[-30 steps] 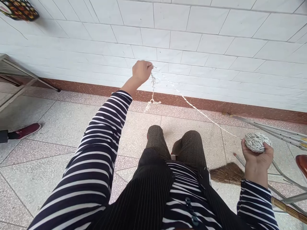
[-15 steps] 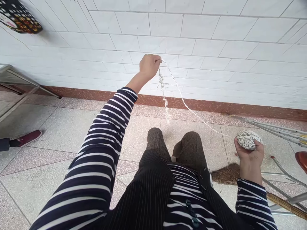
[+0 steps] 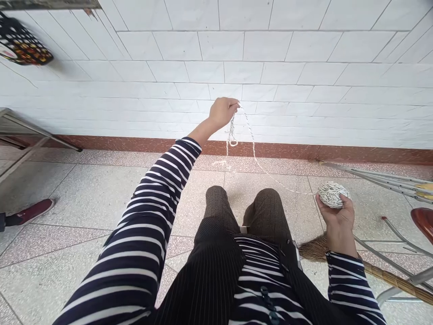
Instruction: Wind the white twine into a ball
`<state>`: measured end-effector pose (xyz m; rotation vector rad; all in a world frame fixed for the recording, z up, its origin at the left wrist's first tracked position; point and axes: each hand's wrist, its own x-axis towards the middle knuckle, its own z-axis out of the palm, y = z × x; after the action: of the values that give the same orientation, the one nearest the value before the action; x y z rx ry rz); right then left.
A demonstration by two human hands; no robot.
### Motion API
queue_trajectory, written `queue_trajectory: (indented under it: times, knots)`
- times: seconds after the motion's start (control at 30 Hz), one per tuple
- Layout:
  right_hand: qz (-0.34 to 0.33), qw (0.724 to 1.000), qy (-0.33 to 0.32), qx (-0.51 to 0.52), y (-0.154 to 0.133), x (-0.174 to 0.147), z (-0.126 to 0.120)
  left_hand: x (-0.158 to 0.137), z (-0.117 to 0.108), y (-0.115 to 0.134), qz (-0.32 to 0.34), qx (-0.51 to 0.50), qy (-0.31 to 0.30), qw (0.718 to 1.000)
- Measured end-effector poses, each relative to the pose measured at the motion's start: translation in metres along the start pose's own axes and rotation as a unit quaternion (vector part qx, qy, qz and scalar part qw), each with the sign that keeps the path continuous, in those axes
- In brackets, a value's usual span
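My left hand (image 3: 223,111) is raised in front of the tiled wall, its fingers pinched on a white twisted cord (image 3: 253,143). Below the pinch dangles a short knotted, looped tail of the cord (image 3: 231,137). From the same fingers the cord sags down to the right, running slack to a ball of cord (image 3: 333,194). That ball, wound from white and dark strands, rests in my right hand (image 3: 338,221), which cups it from below with fingers and thumb around its sides.
A straw broom (image 3: 313,248) lies on the speckled floor by my right leg. Metal crutches (image 3: 372,178) and a tubular frame (image 3: 395,262) stand at the right. On the left are a metal-legged table (image 3: 40,131) and another person's shoe (image 3: 35,212). A dotted bag (image 3: 22,43) hangs on the wall.
My left hand has come lower and a little to the right, and the dangling tail has swung and bunched up. My right hand has moved left with the ball, so the cord hangs slacker.
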<state>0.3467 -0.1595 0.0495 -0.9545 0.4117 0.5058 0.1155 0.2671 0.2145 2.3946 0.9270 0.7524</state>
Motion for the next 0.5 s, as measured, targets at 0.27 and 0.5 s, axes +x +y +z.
queue_trajectory:
  times: [0.27,0.5]
  knots:
    - [0.013,1.000,-0.008,-0.012,0.003,0.001,-0.002,-0.010,0.004,0.001,-0.004,0.013,-0.023,1.000]
    - [0.015,0.999,-0.035,-0.002,-0.001,-0.014,0.007,-0.005,0.008,-0.016,-0.021,0.035,-0.010,0.999]
